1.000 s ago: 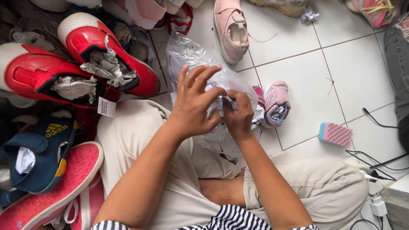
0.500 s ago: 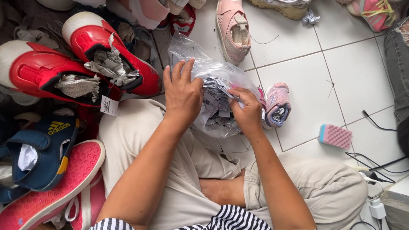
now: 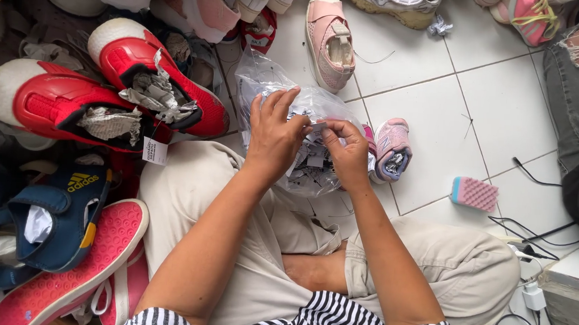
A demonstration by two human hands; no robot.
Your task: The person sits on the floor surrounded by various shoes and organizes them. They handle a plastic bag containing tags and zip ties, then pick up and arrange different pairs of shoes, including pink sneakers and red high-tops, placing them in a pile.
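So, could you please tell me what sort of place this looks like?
Probably a shoe stockroom or seller's floor: red shoes stuffed with paper and tagged, pink shoes loose on the white tiled floor, a clear plastic bag in both hands.

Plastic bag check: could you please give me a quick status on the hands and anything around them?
Left hand and right hand both grip the clear bag over the lap. Red shoes to the left, small pink shoe right beside it. Nothing blocking.

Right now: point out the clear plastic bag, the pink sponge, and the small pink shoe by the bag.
clear plastic bag (image 3: 258, 72), head view, upper crinkled part.
pink sponge (image 3: 475, 194), head view, top face.
small pink shoe (image 3: 393, 139), head view, upper.
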